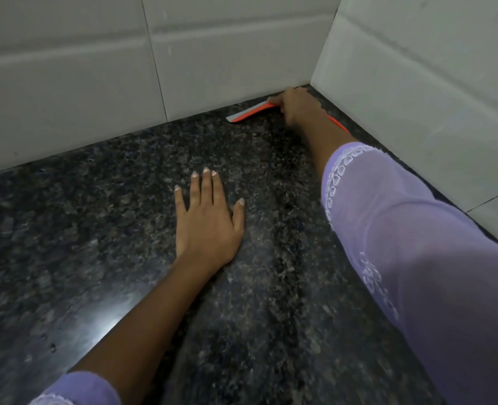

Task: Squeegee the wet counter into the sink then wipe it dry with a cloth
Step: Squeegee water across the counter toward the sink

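- At the far right corner of the counter (pixel 95 229), where two tiled walls meet, the right hand (pixel 296 108) grips an orange squeegee (pixel 252 113), its fingers curled round the middle of the tool.
- Squeegee: a long, narrow orange body with a pale grey blade edge; one end projects to the left of the hand, close to the base of the far wall (pixel 125 68), and a short orange stretch shows to the right of the wrist, near the base of the right wall (pixel 432 97). The blade end lies low on the stone; whether its whole edge touches the surface cannot be told, since the hand covers the middle.
- Left hand (pixel 208 220): palm down and flat on the counter near the middle of the view, fingers straight and slightly spread, thumb out to the right. It holds nothing and lies well apart from the squeegee.
- Counter: dark speckled polished stone filling the lower part of the view. A bright reflection shows on its near left part, with a few small droplets just beside it toward the near left edge.
- Sleeves: a lilac sleeve (pixel 417 244) with white lace trim covers the right arm from mid-forearm toward the near right; a similar lilac cuff (pixel 78 388) appears at the near edge on the left arm.
- Walls: large pale grey tiles with thin dark joints, meeting the counter along the far and right sides.
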